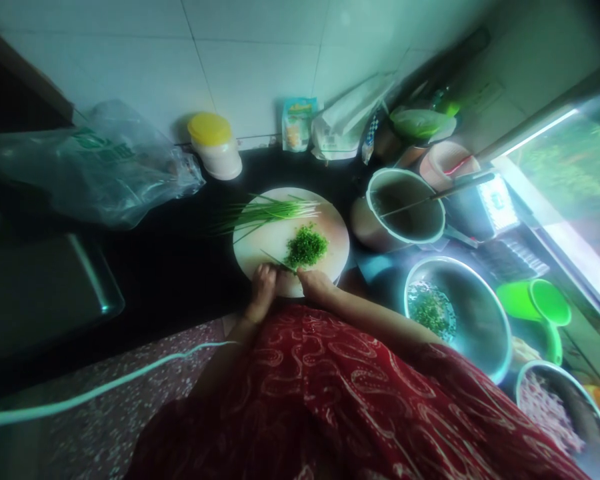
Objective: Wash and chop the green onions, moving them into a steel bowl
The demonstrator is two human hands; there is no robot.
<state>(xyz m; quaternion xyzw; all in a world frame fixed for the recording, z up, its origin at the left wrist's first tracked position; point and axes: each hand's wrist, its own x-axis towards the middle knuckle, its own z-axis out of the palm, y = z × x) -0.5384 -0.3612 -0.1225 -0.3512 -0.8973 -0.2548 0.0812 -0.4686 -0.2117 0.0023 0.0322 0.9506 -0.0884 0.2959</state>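
A round white cutting board [250,257] lies on the dark counter in front of me. A bunch of long green chives or scallions [275,212] lies across its far side, the tips hanging over the left edge. A heap of finely chopped greens [307,246] sits near the board's middle. My right hand [317,285] is closed at the near edge, on what looks like a knife whose thin blade points left, mostly hard to see. My left hand [264,287] is curled at the board's near left, close to the blade; what its fingers hold is hidden.
A yellow-lidded jar [215,147] and plastic bag [125,167] stand left, packets [299,125] at the wall. To the right are a pot [405,207], a metal bowl [480,320] with chopped greens, green cups [525,301] and a bowl of pale shreds [547,410].
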